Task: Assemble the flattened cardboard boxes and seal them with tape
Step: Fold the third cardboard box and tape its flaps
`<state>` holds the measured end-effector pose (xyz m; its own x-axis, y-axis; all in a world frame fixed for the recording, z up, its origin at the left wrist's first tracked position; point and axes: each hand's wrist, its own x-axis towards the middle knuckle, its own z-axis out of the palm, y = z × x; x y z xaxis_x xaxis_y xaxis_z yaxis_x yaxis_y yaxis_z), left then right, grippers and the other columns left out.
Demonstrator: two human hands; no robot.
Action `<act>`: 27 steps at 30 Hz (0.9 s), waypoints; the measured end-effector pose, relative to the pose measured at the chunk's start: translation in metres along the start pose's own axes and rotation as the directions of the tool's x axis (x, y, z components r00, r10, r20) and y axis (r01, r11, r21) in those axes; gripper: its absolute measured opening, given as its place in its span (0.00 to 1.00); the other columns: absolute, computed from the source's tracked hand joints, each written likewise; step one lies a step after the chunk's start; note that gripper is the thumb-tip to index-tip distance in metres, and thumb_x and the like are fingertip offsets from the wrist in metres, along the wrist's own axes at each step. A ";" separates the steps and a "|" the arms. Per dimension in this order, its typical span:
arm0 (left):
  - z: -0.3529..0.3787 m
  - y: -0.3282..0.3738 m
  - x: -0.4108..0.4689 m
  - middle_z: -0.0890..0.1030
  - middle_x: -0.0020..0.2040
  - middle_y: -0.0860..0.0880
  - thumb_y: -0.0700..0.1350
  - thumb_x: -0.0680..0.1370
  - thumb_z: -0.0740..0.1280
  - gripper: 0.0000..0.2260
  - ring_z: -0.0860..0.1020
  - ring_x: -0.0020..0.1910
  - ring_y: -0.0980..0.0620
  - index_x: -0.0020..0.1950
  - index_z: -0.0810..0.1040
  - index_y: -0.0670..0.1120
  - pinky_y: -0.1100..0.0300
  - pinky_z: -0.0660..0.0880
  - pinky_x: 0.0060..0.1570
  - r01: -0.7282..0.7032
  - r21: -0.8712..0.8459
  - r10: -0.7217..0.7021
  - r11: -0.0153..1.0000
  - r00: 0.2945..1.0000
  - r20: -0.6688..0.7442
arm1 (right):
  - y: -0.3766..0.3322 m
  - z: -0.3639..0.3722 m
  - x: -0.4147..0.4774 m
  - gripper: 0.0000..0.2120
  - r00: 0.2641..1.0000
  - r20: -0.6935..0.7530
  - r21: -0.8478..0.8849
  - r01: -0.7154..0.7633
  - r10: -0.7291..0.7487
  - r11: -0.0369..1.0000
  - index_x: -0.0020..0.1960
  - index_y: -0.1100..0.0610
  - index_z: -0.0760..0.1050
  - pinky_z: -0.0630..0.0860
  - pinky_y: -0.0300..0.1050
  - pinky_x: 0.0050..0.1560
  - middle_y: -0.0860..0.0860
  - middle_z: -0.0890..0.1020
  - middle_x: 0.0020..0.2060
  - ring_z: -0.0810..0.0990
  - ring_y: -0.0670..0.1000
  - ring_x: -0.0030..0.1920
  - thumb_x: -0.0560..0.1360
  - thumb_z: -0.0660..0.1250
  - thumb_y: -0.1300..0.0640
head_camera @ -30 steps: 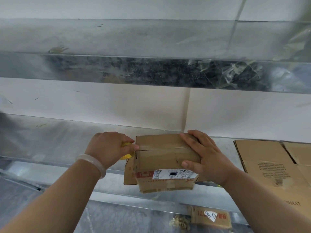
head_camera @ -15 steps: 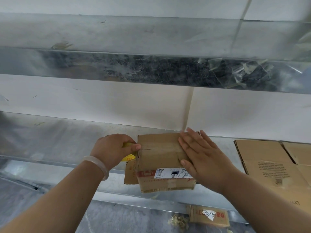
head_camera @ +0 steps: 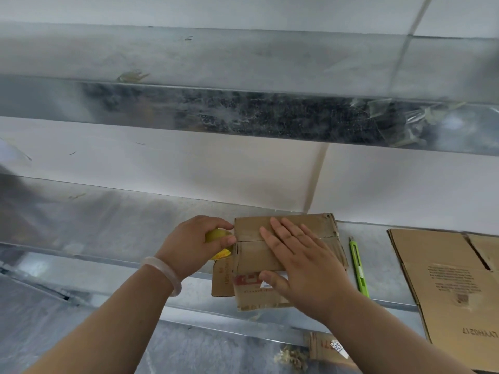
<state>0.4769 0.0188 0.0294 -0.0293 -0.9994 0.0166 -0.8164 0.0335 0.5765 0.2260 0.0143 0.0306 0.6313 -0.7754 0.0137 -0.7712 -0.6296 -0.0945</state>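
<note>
A small assembled cardboard box stands on a metal shelf, its top flaps closed with a seam across the middle. My right hand lies flat on the box top, fingers spread, thumb on the front face over the label. My left hand, with a pale bracelet on the wrist, grips a yellow tape roll against the box's left edge at the seam. A second flat piece of cardboard sticks out under the box at the left.
A green utility knife lies just right of the box. Flattened cardboard boxes are stacked at the far right. A scrap of cardboard and debris lie below the shelf edge. A white wall and a metal duct rise behind.
My right hand has slid from the box's right side onto its top and flattened out, uncovering the green knife. My left hand stays at the left edge with the tape roll.
</note>
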 end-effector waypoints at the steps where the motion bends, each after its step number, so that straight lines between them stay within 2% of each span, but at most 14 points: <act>1: -0.003 -0.004 -0.004 0.75 0.51 0.64 0.59 0.74 0.67 0.10 0.74 0.48 0.62 0.55 0.76 0.65 0.68 0.70 0.47 -0.022 -0.031 0.023 0.999 1.000 0.013 | -0.001 -0.001 -0.001 0.36 1.000 -0.008 -0.007 -0.003 0.003 1.000 0.80 0.48 0.49 0.41 0.53 0.76 0.48 0.53 0.79 0.50 0.49 0.79 0.77 0.39 0.30; 3: -0.009 -0.011 -0.011 0.75 0.50 0.65 0.60 0.73 0.66 0.12 0.74 0.48 0.63 0.56 0.73 0.68 0.72 0.69 0.44 -0.041 -0.083 0.044 0.996 0.998 0.041 | -0.002 -0.002 -0.002 0.36 1.000 -0.008 -0.023 -0.008 0.008 1.000 0.80 0.48 0.52 0.44 0.54 0.75 0.49 0.56 0.78 0.53 0.49 0.78 0.78 0.41 0.31; 5: -0.014 -0.016 -0.013 0.76 0.47 0.63 0.62 0.72 0.64 0.17 0.75 0.46 0.61 0.61 0.74 0.67 0.73 0.69 0.42 -0.048 -0.090 0.052 0.995 0.998 0.048 | -0.003 -0.002 -0.004 0.36 1.000 -0.007 -0.039 -0.011 0.011 0.999 0.79 0.49 0.54 0.46 0.54 0.75 0.49 0.56 0.78 0.55 0.50 0.78 0.78 0.42 0.31; 8: -0.015 -0.017 -0.006 0.74 0.43 0.62 0.60 0.75 0.65 0.21 0.74 0.43 0.60 0.68 0.72 0.60 0.74 0.66 0.42 -0.092 0.063 0.086 0.994 0.992 0.091 | -0.003 -0.003 -0.005 0.35 1.000 -0.017 -0.070 -0.018 0.017 0.997 0.79 0.49 0.55 0.49 0.54 0.75 0.49 0.58 0.78 0.57 0.49 0.77 0.78 0.44 0.32; 11: -0.012 -0.021 -0.002 0.73 0.46 0.59 0.63 0.75 0.62 0.24 0.71 0.45 0.60 0.70 0.70 0.59 0.69 0.64 0.46 -0.124 0.196 0.091 0.973 0.982 0.167 | -0.004 -0.004 -0.005 0.34 0.999 -0.034 -0.109 -0.029 0.025 0.994 0.77 0.50 0.61 0.58 0.55 0.73 0.51 0.64 0.76 0.64 0.50 0.75 0.78 0.48 0.32; 14: -0.005 -0.024 -0.001 0.76 0.51 0.56 0.62 0.76 0.61 0.23 0.71 0.47 0.59 0.71 0.69 0.59 0.69 0.64 0.47 -0.128 0.177 0.091 0.976 0.975 0.204 | -0.004 -0.003 -0.005 0.34 0.999 -0.032 -0.119 -0.030 0.027 0.992 0.77 0.51 0.61 0.60 0.55 0.73 0.51 0.65 0.75 0.64 0.50 0.75 0.78 0.49 0.32; 17: 0.006 -0.025 0.002 0.79 0.56 0.53 0.57 0.77 0.65 0.20 0.73 0.50 0.56 0.69 0.72 0.58 0.64 0.68 0.52 -0.134 0.087 0.109 0.987 0.963 0.245 | -0.003 -0.002 -0.005 0.34 0.999 -0.029 -0.109 -0.033 0.030 0.993 0.78 0.49 0.54 0.58 0.54 0.74 0.49 0.61 0.77 0.61 0.49 0.76 0.78 0.45 0.31; 20: 0.013 -0.031 -0.001 0.77 0.56 0.59 0.54 0.76 0.68 0.16 0.76 0.51 0.56 0.61 0.71 0.67 0.62 0.73 0.52 -0.043 -0.099 0.065 0.994 0.969 0.238 | -0.002 -0.001 -0.005 0.34 0.999 -0.032 -0.121 -0.038 0.035 0.992 0.78 0.49 0.53 0.58 0.52 0.76 0.49 0.61 0.77 0.61 0.49 0.76 0.79 0.43 0.31; 22: 0.016 -0.040 -0.009 0.77 0.52 0.60 0.52 0.75 0.70 0.16 0.77 0.49 0.56 0.56 0.70 0.69 0.66 0.74 0.46 0.033 -0.250 0.016 0.968 0.981 0.192 | -0.002 -0.001 -0.006 0.34 0.999 -0.030 -0.118 -0.038 0.035 0.992 0.78 0.49 0.55 0.58 0.51 0.76 0.49 0.61 0.77 0.61 0.49 0.76 0.79 0.43 0.31; 24: 0.018 -0.048 -0.019 0.78 0.48 0.54 0.49 0.77 0.69 0.14 0.77 0.44 0.57 0.56 0.72 0.66 0.67 0.75 0.42 0.055 -0.401 -0.006 0.915 0.993 0.121 | -0.001 -0.001 -0.006 0.35 0.999 -0.029 -0.123 -0.033 0.030 0.992 0.79 0.50 0.56 0.59 0.52 0.76 0.50 0.61 0.77 0.60 0.50 0.76 0.79 0.43 0.31; 27: 0.020 -0.056 -0.029 0.79 0.44 0.52 0.46 0.78 0.67 0.12 0.77 0.41 0.59 0.56 0.75 0.63 0.69 0.74 0.42 0.042 -0.523 -0.029 0.852 0.999 0.032 | -0.001 -0.002 -0.004 0.35 0.999 -0.030 -0.139 -0.031 0.027 0.990 0.79 0.50 0.57 0.62 0.55 0.74 0.50 0.62 0.77 0.61 0.50 0.76 0.79 0.43 0.31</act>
<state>0.5114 0.0456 -0.0198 -0.0236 -0.9994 -0.0264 -0.3949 -0.0150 0.9186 0.2241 0.0183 0.0327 0.6073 -0.7934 0.0408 -0.7944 -0.6058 0.0446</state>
